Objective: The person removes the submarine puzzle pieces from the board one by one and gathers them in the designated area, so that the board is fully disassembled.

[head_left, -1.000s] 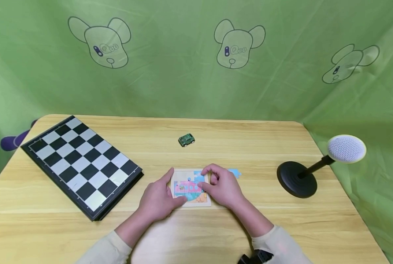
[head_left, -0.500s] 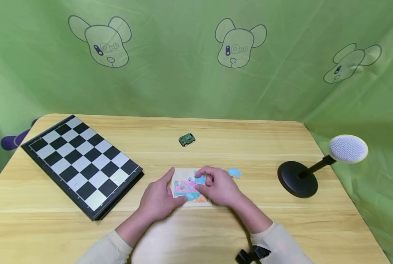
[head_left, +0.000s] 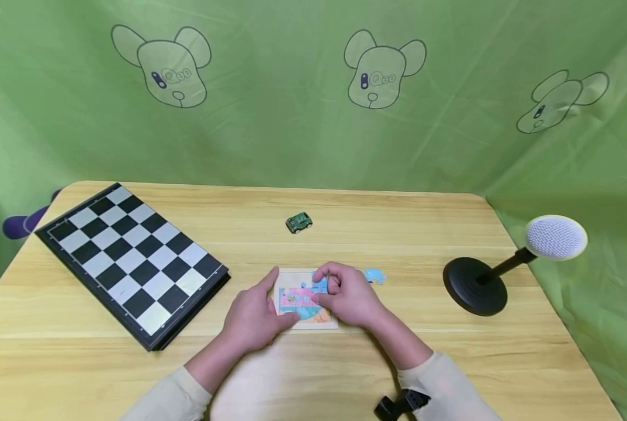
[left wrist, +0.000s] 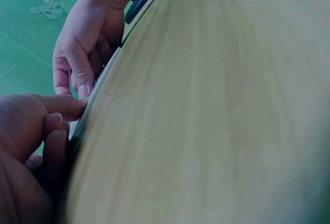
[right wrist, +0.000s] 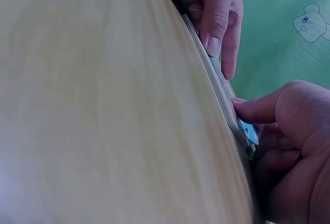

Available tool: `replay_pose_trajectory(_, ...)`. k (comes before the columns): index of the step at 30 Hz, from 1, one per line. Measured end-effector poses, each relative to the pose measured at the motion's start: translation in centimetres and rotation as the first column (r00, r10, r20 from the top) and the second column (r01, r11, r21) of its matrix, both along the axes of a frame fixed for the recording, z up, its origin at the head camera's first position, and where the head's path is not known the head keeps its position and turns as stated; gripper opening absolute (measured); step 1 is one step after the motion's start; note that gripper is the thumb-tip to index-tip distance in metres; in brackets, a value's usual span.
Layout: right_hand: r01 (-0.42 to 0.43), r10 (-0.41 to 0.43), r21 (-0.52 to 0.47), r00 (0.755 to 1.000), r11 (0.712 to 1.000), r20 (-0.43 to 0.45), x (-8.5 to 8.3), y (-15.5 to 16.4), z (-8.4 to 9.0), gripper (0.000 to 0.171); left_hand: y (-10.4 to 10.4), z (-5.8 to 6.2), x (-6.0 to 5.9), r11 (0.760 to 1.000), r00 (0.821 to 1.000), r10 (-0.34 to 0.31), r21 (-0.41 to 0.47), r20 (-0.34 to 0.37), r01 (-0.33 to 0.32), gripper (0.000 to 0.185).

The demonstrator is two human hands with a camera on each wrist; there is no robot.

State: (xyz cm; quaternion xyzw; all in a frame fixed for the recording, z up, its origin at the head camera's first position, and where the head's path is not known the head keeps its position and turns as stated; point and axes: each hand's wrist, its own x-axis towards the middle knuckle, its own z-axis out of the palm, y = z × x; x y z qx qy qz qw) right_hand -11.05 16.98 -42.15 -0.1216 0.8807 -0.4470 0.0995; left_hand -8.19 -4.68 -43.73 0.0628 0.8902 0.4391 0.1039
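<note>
**A:** Head view first. What are you seeing change?

**B:** I'm watching my right hand (head_left: pixel 351 301) creeping leftward over the puzzle tray (head_left: pixel 305 299), which is lying near the front edge of the table (head_left: pixel 397 234), about midway along it. Its fingers are curled, pinching a blue puzzle piece (head_left: pixel 321 285) down onto the tray's far right part. A second ago that hand was sitting further right with the piece less covered, so I'm judging the piece is being seated now. My left hand (head_left: pixel 253 316) is staying put, thumb and forefinger bracing the tray's left edge. One loose blue piece (head_left: pixel 374 275) is waiting just right of the tray.

**A:** Left wrist view?

**B:** I'm seeing my left hand (left wrist: pixel 31 152) with loosely curled fingers touching the tray's rim (left wrist: pixel 95 98).

**A:** Right wrist?

**B:** My right hand (right wrist: pixel 289 147) is pressing a thumb against the tray edge (right wrist: pixel 219 87); the piece itself is barely showing there.
</note>
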Motion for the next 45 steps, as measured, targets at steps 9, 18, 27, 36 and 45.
replay_pose_trajectory(9,-0.019,0.017,-0.038,0.999,0.999,-0.04,0.1,0.3,-0.3,0.03,0.0,0.0,0.0,1.0,1.0,0.002,-0.014,-0.003,-0.002,0.101)
replay_pose_trajectory(18,-0.009,0.011,0.044,0.999,0.999,-0.052,0.0,0.8,-0.2,0.047,0.1,0.1,0.0,1.0,1.0,0.003,-0.011,0.001,-0.003,0.1)
replay_pose_trajectory(27,-0.027,0.027,0.029,1.0,0.999,-0.012,-0.1,1.1,0.0,0.045,0.1,0.2,0.1,1.0,1.0,0.005,-0.007,0.005,-0.005,0.1)
replay_pose_trajectory(36,-0.012,0.01,0.036,0.999,0.999,0.037,-0.1,0.9,0.3,0.041,0.0,0.2,0.2,1.0,1.0,0.009,-0.003,0.004,-0.009,0.101)
replay_pose_trajectory(45,0.044,-0.045,0.029,0.999,0.999,0.024,0.5,1.2,0.4,0.044,0.0,0.3,0.1,1.0,1.0,0.007,-0.006,0.009,-0.007,0.101)
